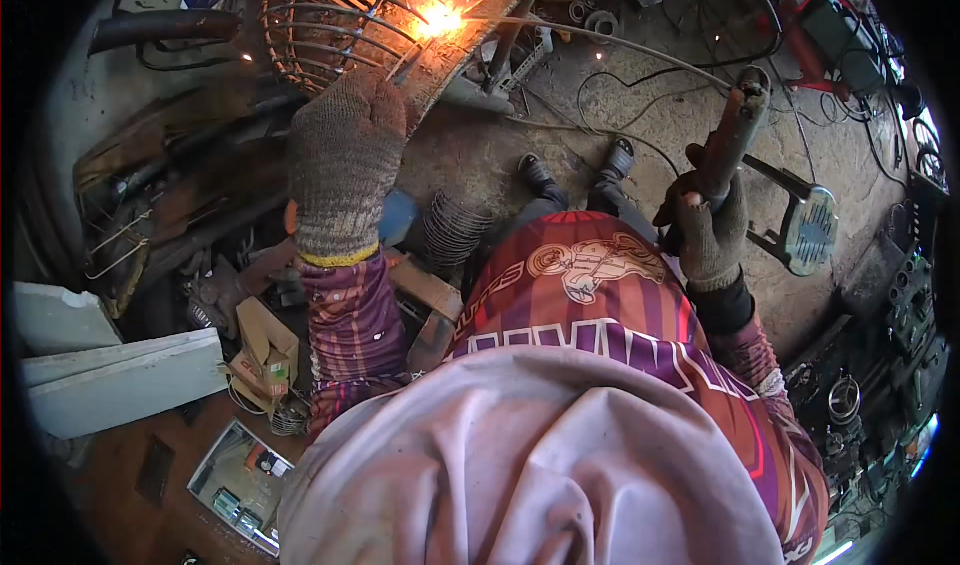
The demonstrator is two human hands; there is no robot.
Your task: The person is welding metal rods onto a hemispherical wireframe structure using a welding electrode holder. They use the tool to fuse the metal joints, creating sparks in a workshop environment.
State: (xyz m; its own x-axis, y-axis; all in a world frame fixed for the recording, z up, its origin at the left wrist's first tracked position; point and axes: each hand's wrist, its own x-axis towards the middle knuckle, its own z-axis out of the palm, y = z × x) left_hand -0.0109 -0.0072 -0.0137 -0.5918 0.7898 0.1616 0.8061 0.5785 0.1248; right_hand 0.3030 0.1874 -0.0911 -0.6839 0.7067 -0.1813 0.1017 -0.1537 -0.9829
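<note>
My right hand (712, 230), in a worn fingerless-looking glove, is closed around the handle of a welding electrode holder (737, 130). From its head a long thin welding rod (610, 43) runs left to a bright arc (440, 20) that throws sparks. The arc burns at the right side of a curved metal wire cage (335, 25) on a worktable (470, 50). My left hand (348, 155), in a grey knit glove with a yellow cuff, is closed at the cage's near edge. Its fingertips are hidden, and a thin bar shows beside it.
A small stool (810, 230) stands right of my right hand. Cables and a red-and-green machine (845, 40) lie at the far right. Coiled wire rings (455, 227), white boards (130, 380) and a cardboard box (265, 350) lie on the left.
</note>
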